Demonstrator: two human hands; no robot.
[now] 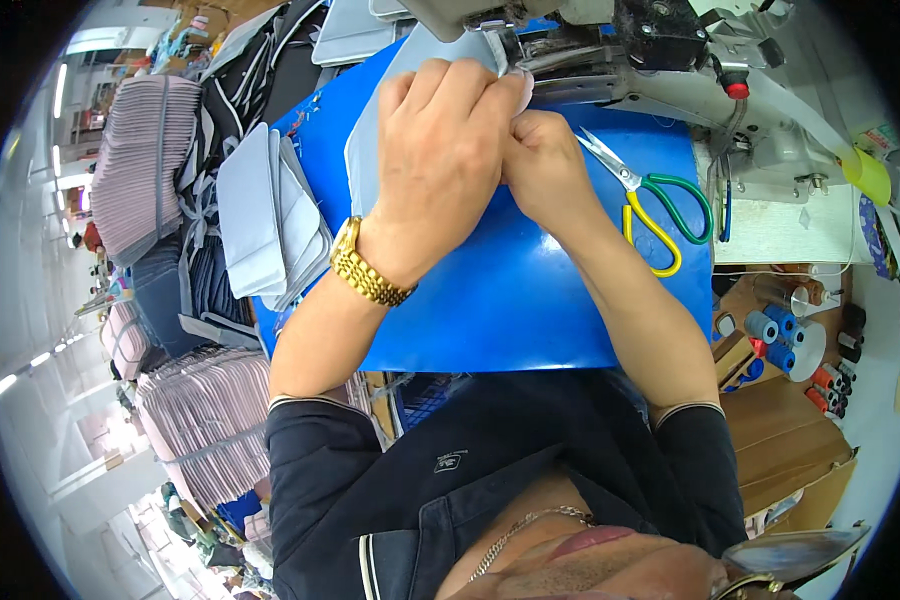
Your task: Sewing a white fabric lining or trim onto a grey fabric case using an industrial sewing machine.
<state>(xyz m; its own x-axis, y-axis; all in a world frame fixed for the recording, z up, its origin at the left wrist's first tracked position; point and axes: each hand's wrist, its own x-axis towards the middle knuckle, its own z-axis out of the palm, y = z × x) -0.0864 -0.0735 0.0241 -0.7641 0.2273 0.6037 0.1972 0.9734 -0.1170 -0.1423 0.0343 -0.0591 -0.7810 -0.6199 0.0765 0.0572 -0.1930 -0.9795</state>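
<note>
A light grey fabric panel (364, 165) lies on the blue work surface (470, 320), its far end reaching the sewing machine (590, 75). Over the panel is my left hand (440, 150), its fingers curled and closed on the panel's right edge, close to the presser-foot area. My right hand (550, 165) is closed in a pinch, touching the left fingertips; what it pinches is hidden behind the fingers. Right of it, scissors (635, 190) with one green and one yellow handle lie partly opened on the blue surface.
Stacked grey panels (260, 215) sit at the left edge. Tied bundles of pinkish pieces (145, 160) and dark fabric (255, 80) stand farther left. At right are thread spools (780, 328), a cardboard box (785, 430) and a yellow tape roll (867, 177) near the machine.
</note>
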